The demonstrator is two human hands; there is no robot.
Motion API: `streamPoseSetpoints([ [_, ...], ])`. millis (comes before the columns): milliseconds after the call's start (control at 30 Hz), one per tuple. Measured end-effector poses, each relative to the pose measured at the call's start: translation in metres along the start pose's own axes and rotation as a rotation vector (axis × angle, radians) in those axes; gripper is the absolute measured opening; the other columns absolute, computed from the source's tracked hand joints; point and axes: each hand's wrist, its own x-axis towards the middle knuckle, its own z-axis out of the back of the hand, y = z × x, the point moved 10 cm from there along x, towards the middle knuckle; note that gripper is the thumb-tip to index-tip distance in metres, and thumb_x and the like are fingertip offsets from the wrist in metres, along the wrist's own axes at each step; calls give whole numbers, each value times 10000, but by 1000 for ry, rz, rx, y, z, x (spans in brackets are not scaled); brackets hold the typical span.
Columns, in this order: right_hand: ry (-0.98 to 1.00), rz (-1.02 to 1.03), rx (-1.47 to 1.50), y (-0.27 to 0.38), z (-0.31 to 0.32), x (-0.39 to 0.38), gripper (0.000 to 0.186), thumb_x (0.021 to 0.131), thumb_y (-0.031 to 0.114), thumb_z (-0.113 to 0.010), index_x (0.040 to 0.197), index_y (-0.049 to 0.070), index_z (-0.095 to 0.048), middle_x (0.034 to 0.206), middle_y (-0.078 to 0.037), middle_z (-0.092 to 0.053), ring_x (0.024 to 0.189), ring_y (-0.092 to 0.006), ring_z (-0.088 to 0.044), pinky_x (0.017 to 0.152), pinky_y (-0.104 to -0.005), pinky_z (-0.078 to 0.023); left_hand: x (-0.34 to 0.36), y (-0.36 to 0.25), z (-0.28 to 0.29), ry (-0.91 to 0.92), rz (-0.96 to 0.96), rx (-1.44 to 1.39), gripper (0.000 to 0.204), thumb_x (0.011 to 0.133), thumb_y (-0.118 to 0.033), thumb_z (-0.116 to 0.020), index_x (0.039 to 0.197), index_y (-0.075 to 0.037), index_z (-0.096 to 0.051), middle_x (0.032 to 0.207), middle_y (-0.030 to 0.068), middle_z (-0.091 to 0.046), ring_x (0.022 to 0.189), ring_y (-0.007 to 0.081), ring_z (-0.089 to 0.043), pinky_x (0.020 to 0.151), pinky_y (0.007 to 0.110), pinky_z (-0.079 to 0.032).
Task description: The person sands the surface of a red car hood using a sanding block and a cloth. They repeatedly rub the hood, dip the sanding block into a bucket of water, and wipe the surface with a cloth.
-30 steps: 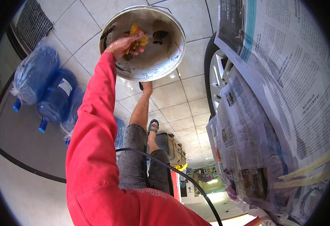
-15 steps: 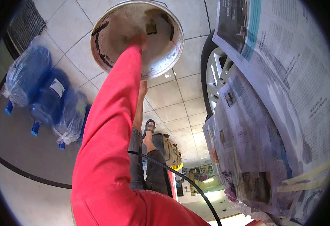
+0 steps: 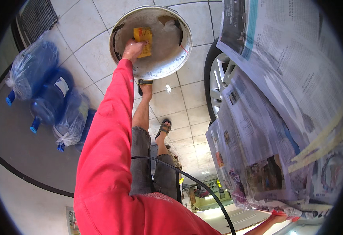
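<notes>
Head view gives us a yellow sheet (image 3: 146, 37) at the upper centre of the frame, inside the mouth of a round, stained bucket (image 3: 167, 64). Red marks cross its face, and it looks thin and flat-edged. We judge it light and limp rather than stiff; if it is wet, as the glistening bucket suggests, it would likely be slippery and might tear at a worn fold. We would take hold along a side edge, thumb on one face and fingers behind, with enough overlap to keep it from sliding.

The left hand (image 3: 134, 49) grips about there: its fingers are closed on the sheet's left side, pinching it, though we cannot make out each fingertip. A red sleeve (image 3: 112, 113) runs from it to the lower centre.

Far off at the lower right, the right hand (image 3: 280, 216) is by the bottom edge of the newspaper sheets (image 3: 254, 137); we cannot tell whether its fingers are spread or pressed together. Left of the paper we see a wheel (image 3: 219, 74). A black cable (image 3: 197, 182) arcs through the lower centre, and blue bottles (image 3: 56, 96), some bagged in clear plastic, lie at the left.
</notes>
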Motion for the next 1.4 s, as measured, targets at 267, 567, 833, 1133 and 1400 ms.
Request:
streamPoseSetpoints([
  [267,292,842,-247,197,-121,-192,623,1025,219,-660,1523,-89,-445,1523,-276,-546,1404,-379,-551,1178,-477,-438,-136,-65,14,351,6,-787,412,1026,-102,-659,1386,65,-548,1305,180,-684,1136,299,-714,990,463,-598],
  [567,1447,316,246,222,-387,-554,606,850,374,-797,1310,6,-656,1310,-125,-669,1184,-259,-638,1052,-372,-478,-257,-112,49,537,-118,-955,392,1030,-90,-650,1397,11,-557,1283,148,-697,1148,285,-708,1012,463,-590],
  [833,2063,455,162,270,-588,-810,684,917,536,-716,1302,-29,-672,1144,-177,-762,1051,-218,-739,846,-365,-573,-344,-165,78,267,-585,-126,306,966,-5,-673,1253,-73,-756,1420,139,-673,1302,317,-645,1091,433,-514],
  [1133,1947,-776,695,198,-571,-817,579,1103,484,-545,1356,-25,-649,1252,-117,-733,1117,-209,-727,983,-365,-582,-421,-146,66,83,-1180,390,455,862,90,-672,1229,-148,-798,1571,136,-565,1456,366,-523,1169,454,-450],
  [1400,2008,96,378,173,-553,-793,367,1089,323,-624,1113,-15,-765,994,-11,-744,895,-77,-645,838,-267,-541,-254,-51,75,47,-259,-307,423,1028,-260,-702,1349,13,-669,1355,148,-704,1268,250,-653,975,391,-577],
])
